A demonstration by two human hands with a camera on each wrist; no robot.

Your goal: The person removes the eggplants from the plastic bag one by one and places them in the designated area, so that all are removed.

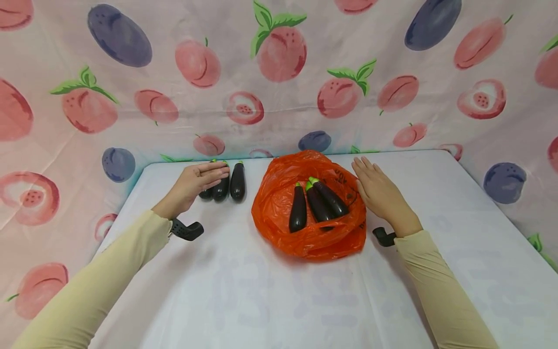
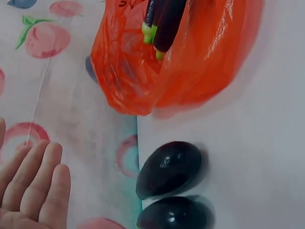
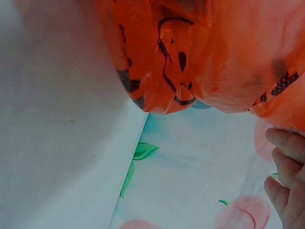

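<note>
An orange-red plastic bag [image 1: 270, 218] lies spread open on the table, with three dark eggplants [image 1: 298, 208] inside it, their green stems toward the back. Left of the bag, three more eggplants [image 1: 237, 182] stand side by side, partly covered in the head view by my left hand [image 1: 192, 186]. That hand is held over them with straight fingers and nothing in it. My right hand [image 1: 380, 191], fingers also straight, is right at the bag's right edge. In the left wrist view, two of the loose eggplants [image 2: 169, 169] show beyond my left fingers [image 2: 52, 195].
A white table [image 1: 279, 300] carries everything. Behind it hangs a cloth [image 1: 287, 106] printed with peaches and plums, meeting the table's back edge. Black wrist mounts [image 1: 187, 230] sit below each hand, by the beige sleeves.
</note>
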